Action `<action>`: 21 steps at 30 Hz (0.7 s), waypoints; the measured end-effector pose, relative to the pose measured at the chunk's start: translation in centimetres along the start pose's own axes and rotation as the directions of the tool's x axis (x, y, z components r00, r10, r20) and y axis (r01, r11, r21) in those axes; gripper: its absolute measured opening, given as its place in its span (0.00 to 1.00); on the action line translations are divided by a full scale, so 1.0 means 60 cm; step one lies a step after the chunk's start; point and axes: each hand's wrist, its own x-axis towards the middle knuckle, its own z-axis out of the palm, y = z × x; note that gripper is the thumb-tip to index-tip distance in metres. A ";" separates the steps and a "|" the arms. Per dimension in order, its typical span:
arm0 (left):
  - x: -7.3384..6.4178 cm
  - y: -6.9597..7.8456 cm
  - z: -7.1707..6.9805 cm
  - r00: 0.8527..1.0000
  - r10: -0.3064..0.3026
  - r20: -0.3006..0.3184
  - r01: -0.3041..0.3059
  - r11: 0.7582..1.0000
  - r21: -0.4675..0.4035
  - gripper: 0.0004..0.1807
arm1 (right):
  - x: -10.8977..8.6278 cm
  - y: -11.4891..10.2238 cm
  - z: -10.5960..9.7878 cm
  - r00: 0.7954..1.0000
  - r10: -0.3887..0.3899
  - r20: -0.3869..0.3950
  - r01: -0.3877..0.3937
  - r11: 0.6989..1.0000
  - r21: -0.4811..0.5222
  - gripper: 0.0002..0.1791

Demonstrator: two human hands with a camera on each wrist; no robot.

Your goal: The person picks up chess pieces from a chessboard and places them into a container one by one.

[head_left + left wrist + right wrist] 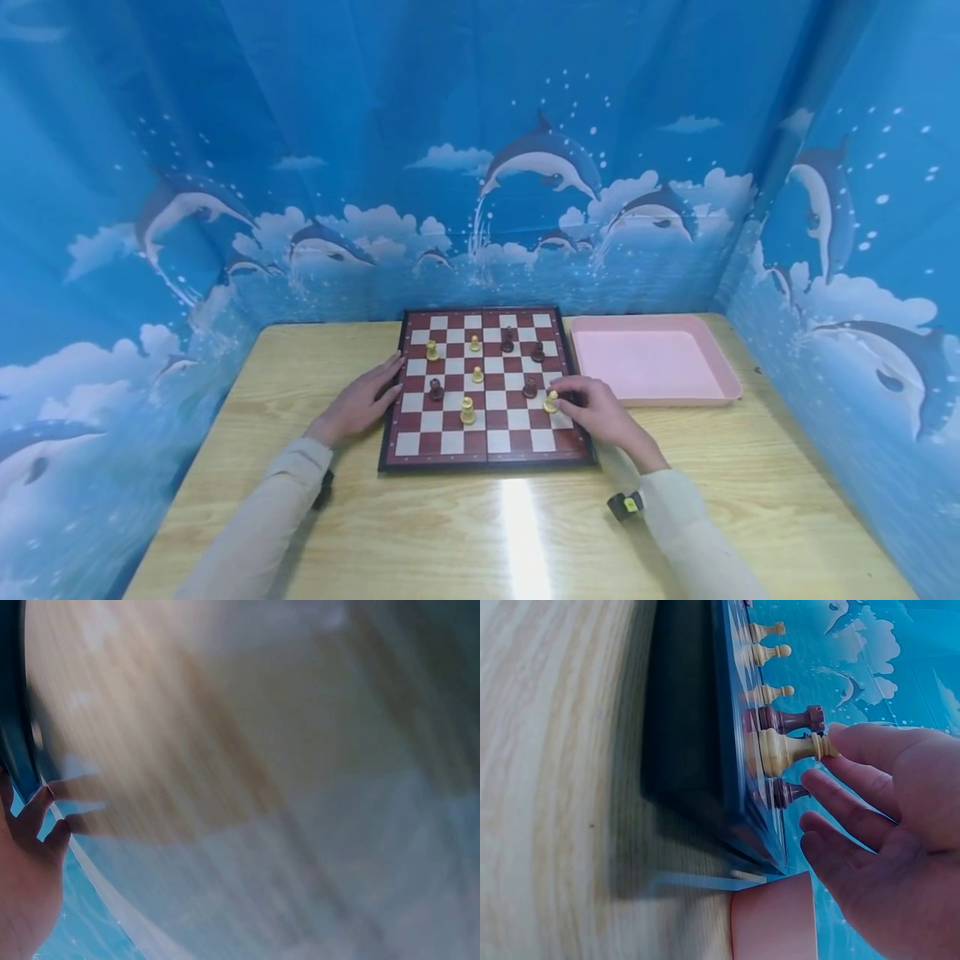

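Observation:
A chessboard (498, 457) with dark red and white squares lies on the table, several cream and dark brown pieces standing on it. At its right side my right hand (600, 408) pinches a cream chess piece (781, 752) by the top between thumb and fingertips; the base sits at the board surface. Just beyond that piece stands a dark rook (787, 719). My left hand (363, 398) rests by the board's left edge, its fingertips at the frame. In the left wrist view, the fingers (34, 814) reach toward the board's side.
A pink tray (652, 403) stands right of the board. Another cream piece (468, 412) and a dark piece (437, 390) are on the board's left half. Blue dolphin-print curtains (360, 167) enclose the wooden table (420, 533) at the back and sides.

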 end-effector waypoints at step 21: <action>0.001 -0.005 0.002 1.000 -0.006 0.029 0.006 1.000 0.012 0.35 | 0.008 0.001 0.000 0.996 -0.057 -0.062 0.057 0.998 -0.001 0.09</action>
